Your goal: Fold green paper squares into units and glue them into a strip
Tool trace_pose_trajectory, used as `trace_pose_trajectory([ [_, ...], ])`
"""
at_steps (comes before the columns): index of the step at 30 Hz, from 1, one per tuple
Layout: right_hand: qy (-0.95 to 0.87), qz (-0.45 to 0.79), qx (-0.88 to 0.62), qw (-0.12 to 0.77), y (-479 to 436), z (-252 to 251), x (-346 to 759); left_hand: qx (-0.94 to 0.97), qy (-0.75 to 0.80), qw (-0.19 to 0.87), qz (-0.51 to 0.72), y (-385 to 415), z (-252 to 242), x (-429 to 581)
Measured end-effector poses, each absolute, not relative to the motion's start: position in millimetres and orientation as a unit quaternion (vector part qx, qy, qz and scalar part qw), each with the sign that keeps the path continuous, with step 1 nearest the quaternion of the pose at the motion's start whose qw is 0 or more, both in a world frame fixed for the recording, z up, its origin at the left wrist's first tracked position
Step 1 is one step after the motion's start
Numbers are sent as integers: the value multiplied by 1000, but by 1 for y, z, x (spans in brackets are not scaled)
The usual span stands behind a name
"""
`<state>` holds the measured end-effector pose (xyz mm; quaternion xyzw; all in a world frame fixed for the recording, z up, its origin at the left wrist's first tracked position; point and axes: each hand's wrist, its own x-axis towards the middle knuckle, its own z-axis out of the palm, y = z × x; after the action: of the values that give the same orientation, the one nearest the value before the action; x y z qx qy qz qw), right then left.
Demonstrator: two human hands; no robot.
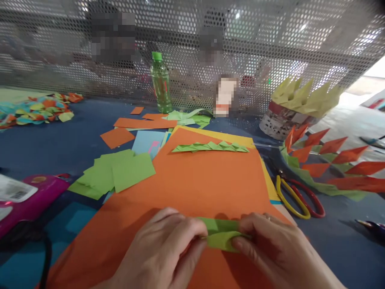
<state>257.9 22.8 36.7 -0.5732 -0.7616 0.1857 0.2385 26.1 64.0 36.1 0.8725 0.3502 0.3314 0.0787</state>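
Between my two hands is a small piece of green paper (222, 241), partly folded over lengthwise. My left hand (164, 247) pinches its left end, and my right hand (270, 241) grips the right end with thumb and fingers. Both hands rest low over a large orange paper sheet (204, 180). Farther up that sheet lies a zigzag strip of folded green paper (212, 147). Left of the sheet, several loose green paper squares (132, 170) overlap in a pile.
Scissors (296, 196) with yellow and red handles lie right, beside an orange-and-green paper ring (325, 160). Behind stand a yellow pointed paper crown (300, 100) and a green-capped bottle (161, 84) by a perforated panel (186, 48). A magenta tool (39, 192) lies left.
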Motion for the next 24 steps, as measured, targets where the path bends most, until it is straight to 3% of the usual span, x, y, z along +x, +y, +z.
trace_pose_trajectory([
  [5,-766,181,-577,219,21,32,256,854,379,126,335,58,34,21],
  [16,-761,180,-575,239,23,31,254,892,334,36,301,58,26,22],
  [24,-771,170,-566,236,21,34,254,893,328,27,307,54,21,20],
])
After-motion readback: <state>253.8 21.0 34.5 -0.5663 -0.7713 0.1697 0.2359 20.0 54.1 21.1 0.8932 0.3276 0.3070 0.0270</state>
